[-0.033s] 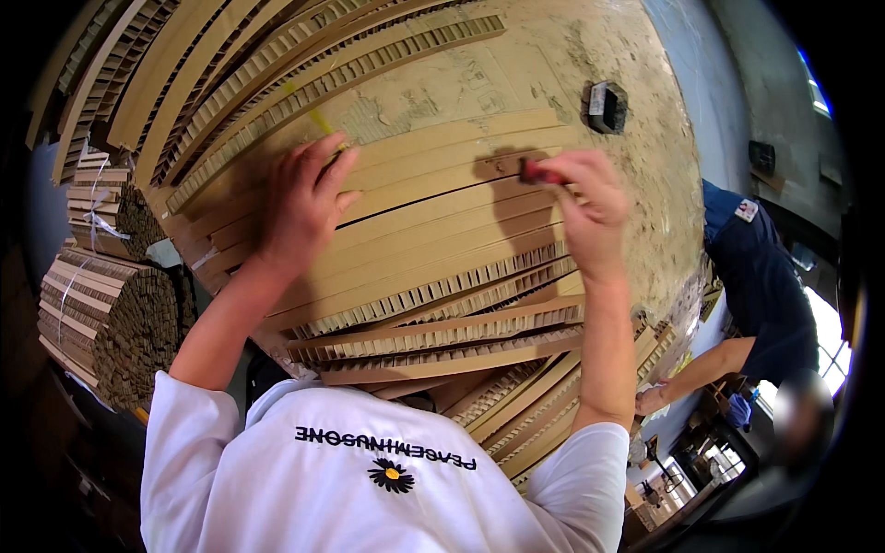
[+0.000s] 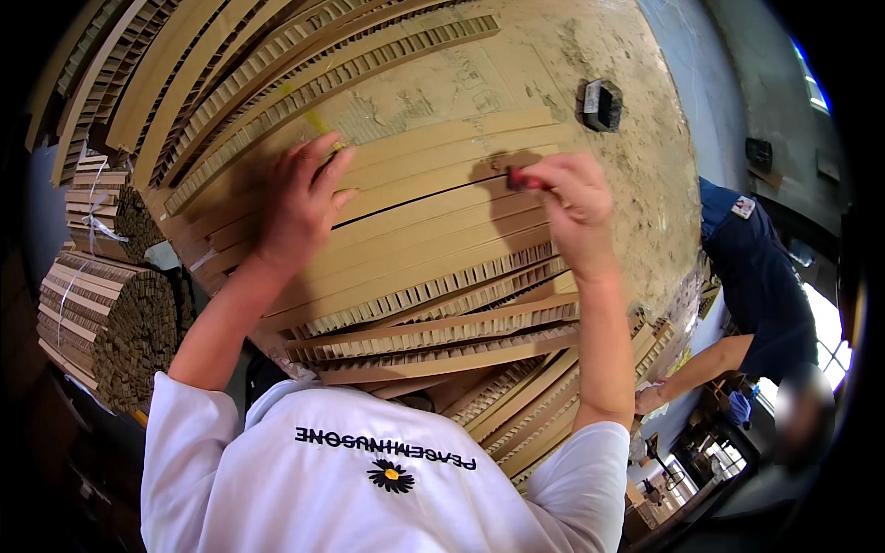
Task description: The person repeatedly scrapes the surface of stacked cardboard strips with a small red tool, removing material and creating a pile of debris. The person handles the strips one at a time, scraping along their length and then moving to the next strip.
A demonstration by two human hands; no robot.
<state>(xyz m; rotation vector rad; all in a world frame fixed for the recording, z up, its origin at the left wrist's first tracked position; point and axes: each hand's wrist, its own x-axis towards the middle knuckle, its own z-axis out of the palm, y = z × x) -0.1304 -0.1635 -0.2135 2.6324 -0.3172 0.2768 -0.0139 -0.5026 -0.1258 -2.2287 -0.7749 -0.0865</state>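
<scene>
- At the left of centre, a left hand is reaching over pale cardboard strips, its fingers spread and released; whether they are pressing down, one cannot tell.
- Right of centre, a right hand is grasping a small red item in its fingers; blur is hiding its exact form.
- The strips are lying side by side across the middle of the frame, a dark gap running between two of them.
- Steady work is probably calling for a light, firm pinch, the wrist following the strips' line.
- A flat left hand is likely serving best against slipping strips.
- At upper right, a dark block is sitting on the desk, apart from the right hand; keeping clear of it seems wise.
</scene>
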